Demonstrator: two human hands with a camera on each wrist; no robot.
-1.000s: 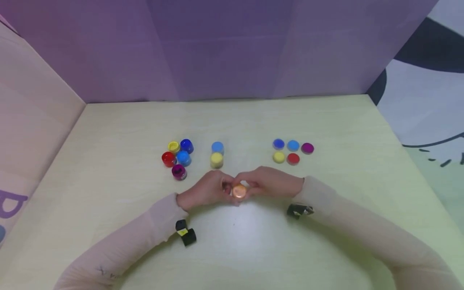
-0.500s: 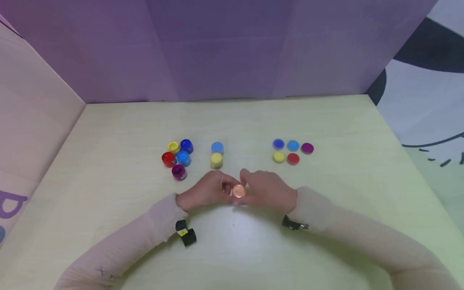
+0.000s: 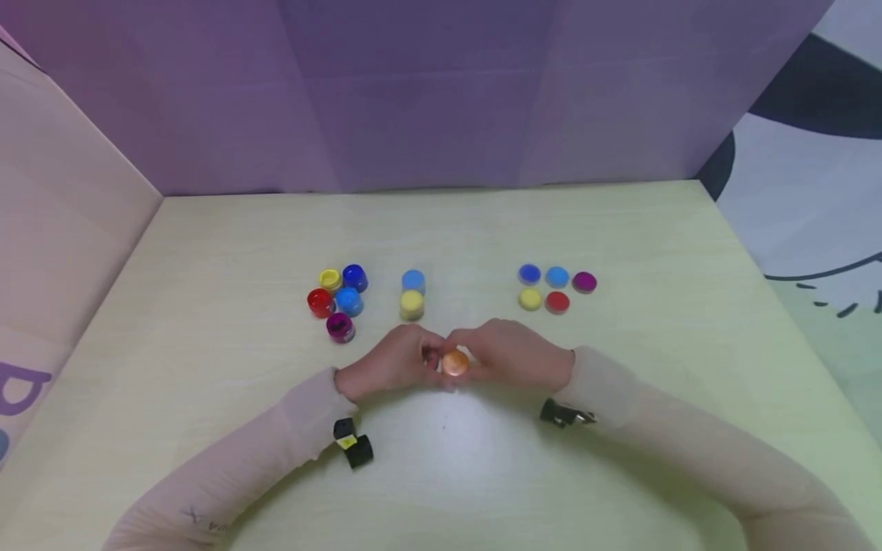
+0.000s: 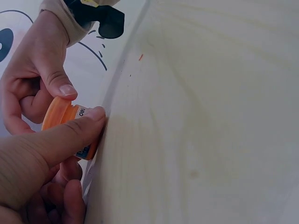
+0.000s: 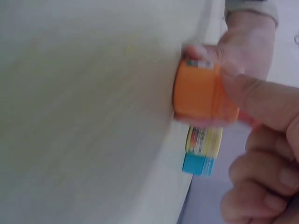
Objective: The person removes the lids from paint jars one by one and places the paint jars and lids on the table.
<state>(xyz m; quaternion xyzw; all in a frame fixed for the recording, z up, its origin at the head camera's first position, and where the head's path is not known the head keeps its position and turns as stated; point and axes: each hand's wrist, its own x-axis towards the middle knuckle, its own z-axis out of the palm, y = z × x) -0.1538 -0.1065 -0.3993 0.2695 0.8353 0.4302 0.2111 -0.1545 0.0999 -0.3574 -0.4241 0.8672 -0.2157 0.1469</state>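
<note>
A small orange jar (image 3: pixel 455 362) stands on the pale table (image 3: pixel 482 474) near its middle, held between both hands. My left hand (image 3: pixel 406 356) grips the jar's body from the left; in the left wrist view its thumb (image 4: pixel 56 140) lies across the labelled side of the jar (image 4: pixel 83 140). My right hand (image 3: pixel 496 352) pinches the orange lid (image 5: pixel 198 91) from the right, its thumb (image 5: pixel 261 100) laid over the lid's side. In the left wrist view the lid (image 4: pixel 58 112) sits on the jar's top.
Several open paint jars (image 3: pixel 338 300) cluster to the left. A blue jar (image 3: pixel 413 280) and a yellow jar (image 3: pixel 412 304) stand just beyond the hands. Several loose lids (image 3: pixel 556 288) lie to the right. Purple panels (image 3: pixel 441 92) wall the back.
The right hand has turned around the lid: its wrist swung towards me half a second ago and has now swung partly back. The jar and the left hand stayed put.
</note>
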